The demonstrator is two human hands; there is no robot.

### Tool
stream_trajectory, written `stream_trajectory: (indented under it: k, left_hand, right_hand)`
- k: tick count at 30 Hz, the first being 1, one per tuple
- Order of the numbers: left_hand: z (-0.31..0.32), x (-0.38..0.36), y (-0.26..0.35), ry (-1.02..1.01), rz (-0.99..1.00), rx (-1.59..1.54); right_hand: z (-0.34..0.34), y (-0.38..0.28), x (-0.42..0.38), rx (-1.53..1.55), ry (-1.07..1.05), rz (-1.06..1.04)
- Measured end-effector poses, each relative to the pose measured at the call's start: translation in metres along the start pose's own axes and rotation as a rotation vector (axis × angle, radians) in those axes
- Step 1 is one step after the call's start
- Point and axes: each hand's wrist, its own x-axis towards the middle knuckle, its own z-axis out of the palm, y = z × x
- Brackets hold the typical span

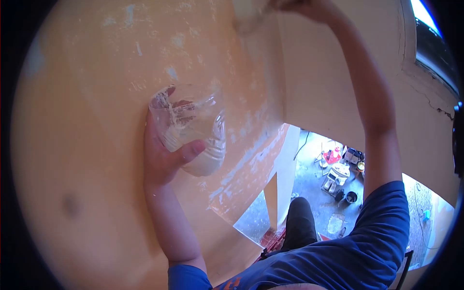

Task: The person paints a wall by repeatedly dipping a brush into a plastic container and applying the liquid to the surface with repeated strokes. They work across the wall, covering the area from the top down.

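Note:
My left hand [166,157] is wrapped round a clear plastic container [215,137], which looks like a cut-off bottle. White smears coat its inside, and some pale liquid sits at the bottom. High up at the top edge, my right hand [311,8] grips what looks like a paintbrush [249,17]. Motion blurs its pale head, which is at the orange wall [106,130] close to the corner. Whitish patches and streaks mark that wall around the container and above it.
A plain wall [324,77] meets the orange one on the right, with a window [435,53] and cracks near it. Far below lies a floor [309,164] with a black bucket [351,197] and several other items. My leg [299,220] shows above it.

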Motion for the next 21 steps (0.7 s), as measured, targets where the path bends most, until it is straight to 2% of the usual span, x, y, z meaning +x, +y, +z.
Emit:
stream_trajectory:
  k: [1, 3, 4, 6, 7, 9, 11, 14, 16, 17, 19, 21]
  left_hand:
    - [0.001, 0.0, 0.0, -0.001, -0.011, 0.0]
    - [0.0, 0.0, -0.001, -0.005, 0.006, -0.012]
    - [0.001, 0.0, 0.0, -0.001, 0.0, -0.013]
    - [0.001, 0.0, 0.001, -0.003, 0.015, -0.02]
    - [0.0, -0.001, 0.0, 0.0, 0.009, -0.024]
    - [-0.001, -0.001, -0.002, -0.007, 0.026, 0.003]
    - [0.0, -0.002, -0.001, -0.014, 0.016, -0.022]
    - [0.0, -0.002, 0.003, -0.023, -0.018, -0.021]
    - [0.001, -0.001, 0.005, -0.037, -0.057, 0.007]
    - [0.002, 0.0, 0.004, -0.029, -0.046, 0.004]
    - [0.003, 0.0, 0.001, -0.035, -0.04, 0.011]
    - [0.002, 0.002, 0.001, -0.025, 0.001, 0.053]
  right_hand:
    - [-0.008, -0.001, 0.006, 0.006, -0.005, 0.007]
    - [-0.015, -0.002, 0.018, 0.149, 0.198, -0.011]
    - [-0.012, -0.003, 0.016, 0.152, 0.192, -0.008]
    - [-0.003, -0.004, 0.005, -0.008, 0.422, -0.029]
    - [0.009, 0.0, -0.003, -0.007, 0.414, -0.027]
    - [0.046, 0.025, -0.034, 0.107, 0.289, 0.029]
    - [0.075, 0.045, -0.078, 0.093, 0.293, 0.045]
    - [0.098, 0.041, -0.135, 0.024, 0.192, -0.057]
    - [0.101, 0.034, -0.156, 0.167, 0.002, -0.04]
    - [0.098, 0.033, -0.159, 0.178, 0.003, -0.027]
    - [0.075, 0.039, -0.146, 0.098, -0.171, -0.031]
    - [0.055, 0.039, -0.117, 0.085, -0.213, -0.001]
